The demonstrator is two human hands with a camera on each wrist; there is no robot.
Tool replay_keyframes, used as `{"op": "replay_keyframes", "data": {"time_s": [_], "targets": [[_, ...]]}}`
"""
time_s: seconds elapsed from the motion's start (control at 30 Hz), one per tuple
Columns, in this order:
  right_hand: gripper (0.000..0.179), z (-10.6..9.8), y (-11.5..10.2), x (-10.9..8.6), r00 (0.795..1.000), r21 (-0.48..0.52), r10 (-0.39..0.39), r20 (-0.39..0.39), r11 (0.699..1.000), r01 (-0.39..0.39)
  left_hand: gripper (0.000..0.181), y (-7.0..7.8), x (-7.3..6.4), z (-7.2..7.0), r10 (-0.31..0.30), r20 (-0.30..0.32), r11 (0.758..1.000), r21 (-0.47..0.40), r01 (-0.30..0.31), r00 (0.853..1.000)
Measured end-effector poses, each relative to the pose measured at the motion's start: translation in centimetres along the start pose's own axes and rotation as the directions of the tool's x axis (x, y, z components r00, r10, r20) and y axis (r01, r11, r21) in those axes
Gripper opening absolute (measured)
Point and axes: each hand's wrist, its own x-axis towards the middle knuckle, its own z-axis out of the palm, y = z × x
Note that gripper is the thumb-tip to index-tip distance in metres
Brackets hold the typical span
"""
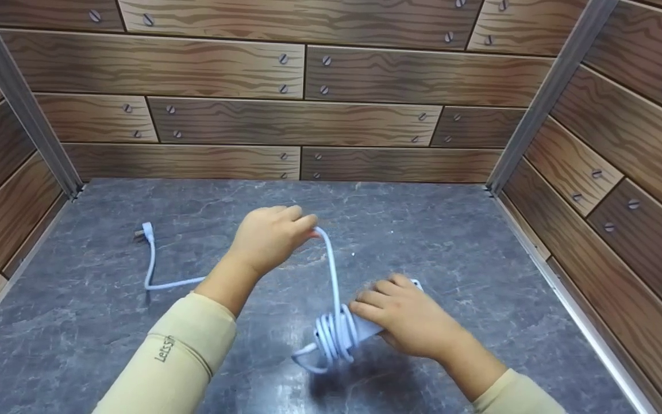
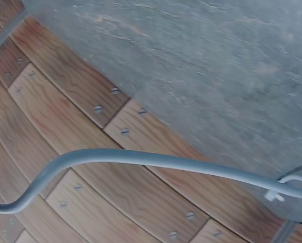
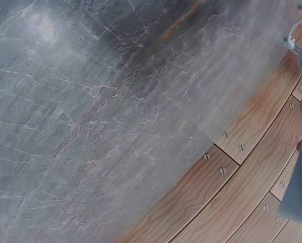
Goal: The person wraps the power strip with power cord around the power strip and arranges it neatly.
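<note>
A white power strip (image 1: 368, 326) with several turns of its cord (image 1: 334, 270) wound round its near end is held above the tabletop. My right hand (image 1: 414, 316) grips the strip by its far part, covering most of it. Up and to the left, my left hand (image 1: 273, 236) pinches the cord, and a length of it arches from the fingers down to the coil. A plug (image 1: 147, 231) with metal prongs ends the cord at the left, lying on the tabletop. In the right wrist view, the strip's pale body (image 3: 298, 187) hangs at the right edge.
The grey marbled tabletop (image 1: 451, 230) is bounded by wood-plank-patterned walls (image 1: 365, 121) at the back and both sides. Metal posts (image 1: 543, 109) stand in the back corners. A pale trim strip (image 1: 578, 322) runs along the right edge.
</note>
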Motion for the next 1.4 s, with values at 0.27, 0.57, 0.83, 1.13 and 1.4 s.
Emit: {"op": "replay_keyframes", "data": {"time_s": [0.27,0.57,0.83,1.13,1.4], "targets": [[0.055,-1.5,-0.3,-1.4,0.995,0.384,0.092,0.039,0.918,-0.1,0.027,-0.2,-1.4,1.0,-0.127,0.159,0.992,0.012,0.127,0.979],[0.057,-1.5,-1.1,-1.3,0.985,0.856,0.15,0.082,0.495,-0.147,0.033,1.6,-2.5,2.4,-0.217,0.424,0.954,-0.101,0.284,0.879],[0.058,-1.5,-1.6,-0.8,0.912,0.931,0.411,-0.009,0.336,-0.142,0.038,3.1,-3.2,3.2,-0.14,0.665,0.843,-0.309,0.441,0.733],[0.044,-1.6,-2.2,0.4,0.766,0.951,0.642,0.003,0.235,-0.2,0.04,4.6,-3.2,3.4,0.057,0.783,0.72,-0.463,0.518,0.62],[0.043,-1.8,-1.8,1.4,0.584,0.919,0.807,0.085,0.164,-0.36,0.024,4.7,-3.9,3.2,0.062,0.787,0.728,-0.457,0.512,0.614]]}}
